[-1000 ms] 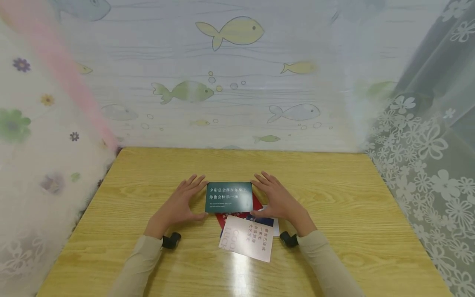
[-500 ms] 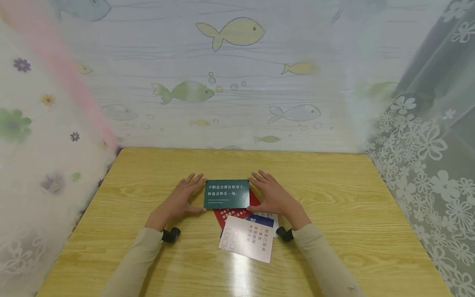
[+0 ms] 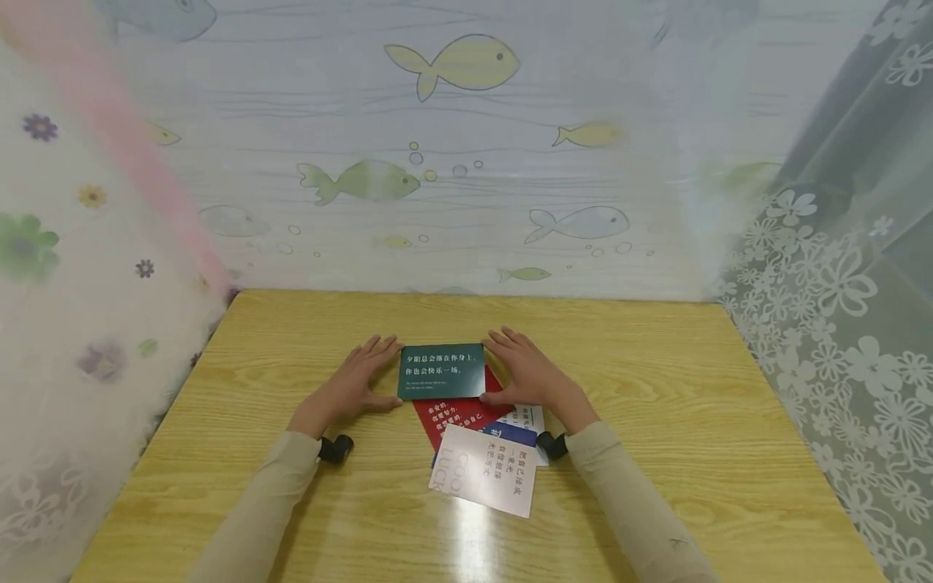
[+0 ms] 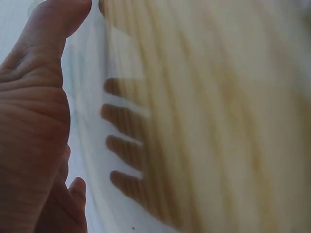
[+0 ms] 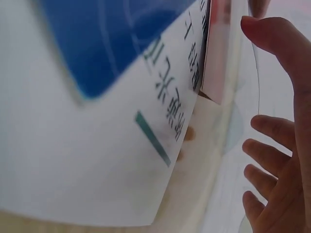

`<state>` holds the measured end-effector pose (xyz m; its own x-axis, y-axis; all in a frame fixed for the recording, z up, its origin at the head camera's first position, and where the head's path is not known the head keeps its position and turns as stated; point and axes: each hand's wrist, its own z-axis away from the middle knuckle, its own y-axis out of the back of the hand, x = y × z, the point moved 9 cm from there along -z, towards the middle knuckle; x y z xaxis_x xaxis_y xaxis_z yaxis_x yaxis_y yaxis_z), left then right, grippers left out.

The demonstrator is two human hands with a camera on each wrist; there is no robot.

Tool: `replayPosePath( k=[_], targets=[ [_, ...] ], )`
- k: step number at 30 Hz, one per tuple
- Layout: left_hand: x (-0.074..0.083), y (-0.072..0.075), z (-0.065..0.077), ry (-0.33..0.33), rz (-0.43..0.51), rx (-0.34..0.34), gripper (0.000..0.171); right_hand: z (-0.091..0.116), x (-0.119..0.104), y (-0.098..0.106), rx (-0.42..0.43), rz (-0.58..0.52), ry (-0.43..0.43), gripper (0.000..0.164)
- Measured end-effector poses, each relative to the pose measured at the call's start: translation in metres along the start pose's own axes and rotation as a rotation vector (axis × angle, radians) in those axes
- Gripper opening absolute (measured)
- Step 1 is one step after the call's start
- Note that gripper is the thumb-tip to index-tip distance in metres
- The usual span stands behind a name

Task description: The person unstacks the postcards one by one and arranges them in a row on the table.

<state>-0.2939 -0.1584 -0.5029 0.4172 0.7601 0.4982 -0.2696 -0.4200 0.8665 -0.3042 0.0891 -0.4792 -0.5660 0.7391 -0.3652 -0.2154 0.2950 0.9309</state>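
A dark green card (image 3: pixel 441 372) printed with white Chinese text is held between both hands, overlapping the red card below it in the head view. My left hand (image 3: pixel 350 385) has its thumb and index finger at the left corners. My right hand (image 3: pixel 532 376) does the same at the right corners, its other fingers spread. Under and in front lie a red card (image 3: pixel 455 414), a blue card (image 3: pixel 519 433), a white card (image 5: pixel 73 160) and a pale pink card (image 3: pixel 483 474), partly overlapping. The left wrist view shows the left hand (image 4: pixel 34 116) and its shadow.
The cards are on a light wood-grain table (image 3: pixel 656 389). A fish-patterned cloth (image 3: pixel 466 162) hangs behind its far edge. Floral fabric (image 3: pixel 95 243) borders the left, and a white lace curtain (image 3: pixel 838 267) the right. Each wrist wears a small black camera (image 3: pixel 335 449).
Both hands have moved the green card slightly away and to the left, uncovering more of the red card's text. The other cards have stayed in place.
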Motion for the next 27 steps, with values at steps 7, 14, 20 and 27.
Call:
replayPosePath(
  k=[7, 14, 20, 27],
  targets=[
    [-0.006, 0.002, -0.008, 0.000, 0.010, -0.014, 0.097, -0.014, 0.008, 0.000, -0.022, 0.023, -0.015, 0.097],
    [-0.013, 0.006, -0.018, 0.012, -0.009, -0.030, 0.096, -0.028, 0.015, -0.001, -0.033, 0.038, 0.010, 0.096],
    [-0.018, 0.013, -0.029, -0.001, -0.047, -0.040, 0.095, -0.039, 0.019, -0.002, -0.044, 0.021, -0.004, 0.095],
    [-0.029, 0.020, -0.041, 0.007, -0.056, -0.060, 0.096, -0.054, 0.021, -0.001, -0.043, 0.009, 0.004, 0.097]
  ],
)
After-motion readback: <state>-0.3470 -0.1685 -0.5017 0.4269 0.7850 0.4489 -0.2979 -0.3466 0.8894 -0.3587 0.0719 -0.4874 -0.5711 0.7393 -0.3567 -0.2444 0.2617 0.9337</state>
